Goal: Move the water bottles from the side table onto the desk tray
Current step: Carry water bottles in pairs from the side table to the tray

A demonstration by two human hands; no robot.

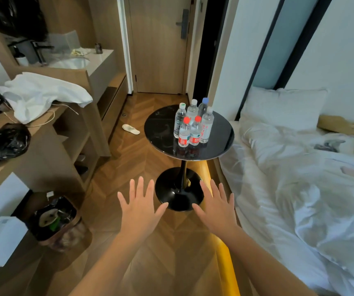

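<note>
Left hand is hovering palm-down over the wooden herringbone floor, its fingers spreading straight and wide, gripping nothing. Right hand is hovering just beside it the same way, fingers splayed and empty. Both hands are sitting low in the view, well apart from the bottles and near the black pedestal base of the side table. Whether they are touching the base cannot be told.

Six clear plastic water bottles are standing upright in a tight cluster on the round glossy black tabletop, toward its right half:
- Two short red-capped bottles with red labels, left one and right one, are standing in front, side by side.
- Green-capped bottle is standing behind them on the left.
- White-capped bottle with pink lettering is standing on the right.
- Plain white-capped bottle and blue-capped bottle are standing at the back.

Wooden desk is running along the left, carrying a crumpled white cloth and a black plastic bag. A full waste bin is sitting on the floor below it. A white slipper is lying on the floor left of the side table. A bed with a rumpled white duvet and a white pillow is filling the right side, just beside the tabletop. A wooden door is standing at the back.
</note>
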